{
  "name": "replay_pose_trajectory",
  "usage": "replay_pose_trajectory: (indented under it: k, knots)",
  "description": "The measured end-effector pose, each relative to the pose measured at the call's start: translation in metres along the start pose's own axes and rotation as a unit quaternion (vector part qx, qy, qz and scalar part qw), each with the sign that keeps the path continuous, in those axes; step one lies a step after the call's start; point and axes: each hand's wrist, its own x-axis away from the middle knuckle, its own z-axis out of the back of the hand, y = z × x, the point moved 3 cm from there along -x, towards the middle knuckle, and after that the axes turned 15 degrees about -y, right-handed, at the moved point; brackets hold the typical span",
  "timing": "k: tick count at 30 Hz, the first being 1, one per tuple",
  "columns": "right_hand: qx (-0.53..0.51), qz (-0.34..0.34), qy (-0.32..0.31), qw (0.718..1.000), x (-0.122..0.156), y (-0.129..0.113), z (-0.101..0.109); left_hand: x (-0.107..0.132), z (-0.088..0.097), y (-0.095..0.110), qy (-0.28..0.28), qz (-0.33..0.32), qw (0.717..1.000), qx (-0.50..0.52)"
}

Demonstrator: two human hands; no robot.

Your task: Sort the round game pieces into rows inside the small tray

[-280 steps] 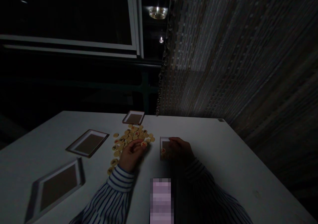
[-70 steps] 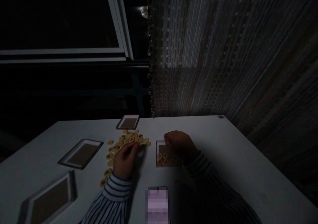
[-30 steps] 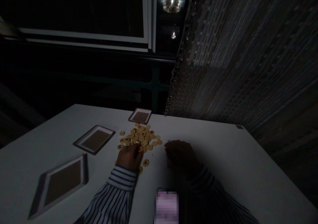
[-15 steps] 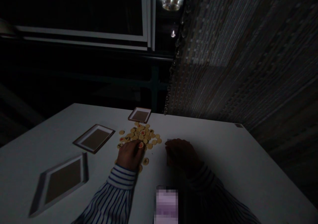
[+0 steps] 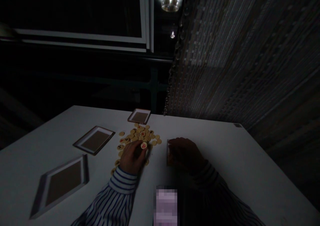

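A heap of round yellow game discs (image 5: pixel 141 136) with red or black marks lies on the white table (image 5: pixel 225 166). My left hand (image 5: pixel 132 157) is at the heap's near edge, fingers pinched on one red-marked disc (image 5: pixel 144 146). My right hand (image 5: pixel 186 154) lies in shadow over a small tray (image 5: pixel 168 151), covering most of it; its fingers are curled and what they hold, if anything, is hidden. Both sleeves are striped.
Three brown-bottomed trays with white rims stand on the table: a large one (image 5: pixel 61 184) near left, a medium one (image 5: pixel 94 140) behind it, a small one (image 5: pixel 139 116) beyond the heap. A beaded curtain (image 5: pixel 225 59) hangs at right. A dark window is behind.
My left hand has lifted a red-marked disc from the heap's edge and holds it at its fingertips. My right hand has stayed over the small tray.
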Motion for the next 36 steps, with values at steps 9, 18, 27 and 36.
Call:
replay_pose_trajectory:
  k: [9,18,27,36]
  knots:
    - [0.006,-0.014,0.020,1.000,0.007,0.014,0.013,-0.009,-0.008,0.023,-0.038,-0.047,0.998,0.026]
    - [-0.019,-0.030,0.037,0.999,0.008,0.030,0.009,-0.023,-0.020,0.045,-0.075,-0.044,0.994,0.068]
    - [-0.028,-0.024,0.060,0.998,0.011,0.033,0.016,-0.037,-0.037,0.064,-0.065,-0.048,0.992,0.100]
    - [-0.026,-0.011,-0.011,1.000,0.010,0.032,0.008,-0.013,-0.056,0.065,-0.060,-0.055,0.991,0.103]
